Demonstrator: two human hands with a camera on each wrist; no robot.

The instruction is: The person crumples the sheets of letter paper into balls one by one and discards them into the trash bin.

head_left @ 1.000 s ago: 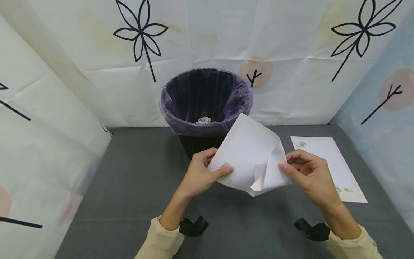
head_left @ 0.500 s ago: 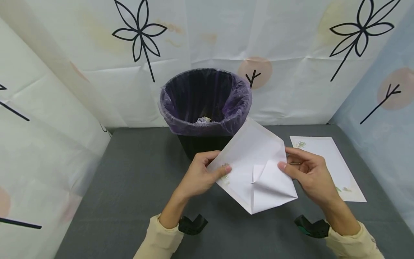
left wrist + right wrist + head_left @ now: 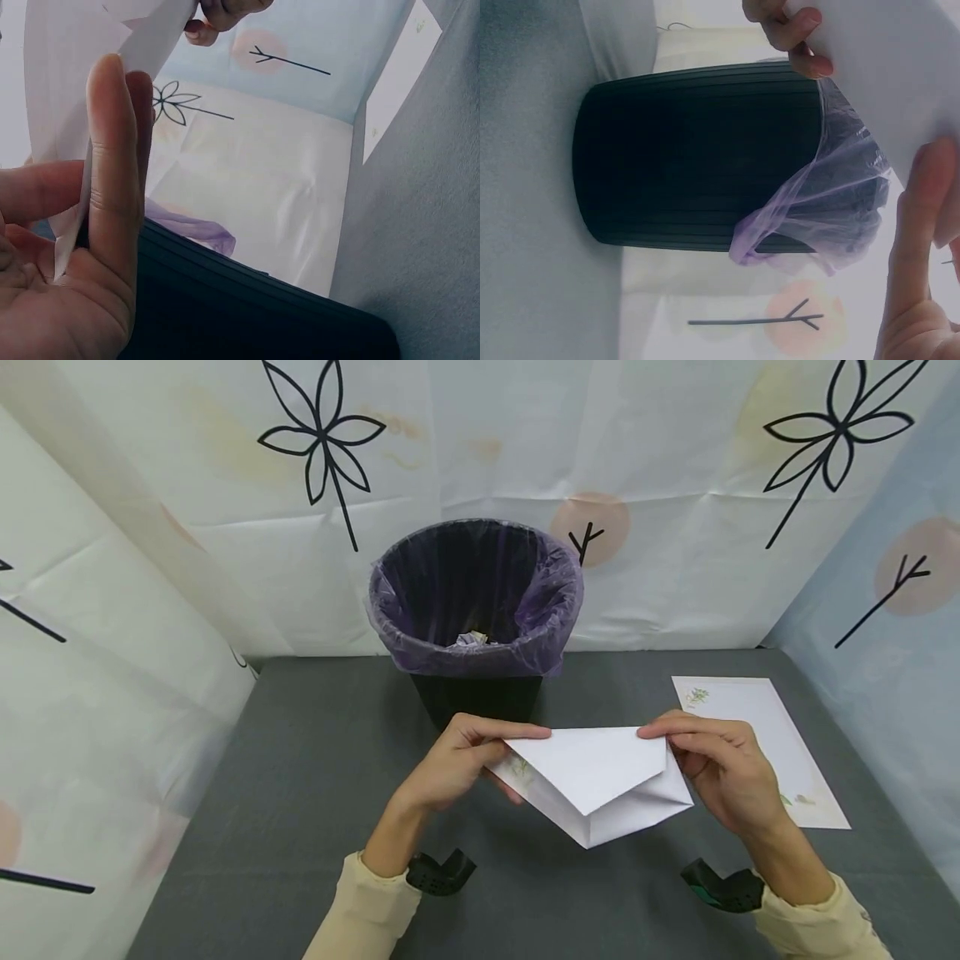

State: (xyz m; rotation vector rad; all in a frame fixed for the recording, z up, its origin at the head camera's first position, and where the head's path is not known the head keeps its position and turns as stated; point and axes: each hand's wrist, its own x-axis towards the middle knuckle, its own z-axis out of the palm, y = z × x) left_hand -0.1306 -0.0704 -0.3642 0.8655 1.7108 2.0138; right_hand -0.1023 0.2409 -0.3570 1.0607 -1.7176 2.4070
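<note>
Folded paper (image 3: pixel 592 768) held up over the surface (image 3: pixel 315 810), nearer you than the bin (image 3: pixel 480 695). Your left fingers (image 3: pixel 510 729) pinch its left end; your right fingers (image 3: pixel 675 725) grip the upper right corner.

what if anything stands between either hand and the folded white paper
Nothing visible: the left hand and the right hand grip the folded white paper directly, one at each end. The flat printed sheet lies beyond the right hand, not between.
</note>
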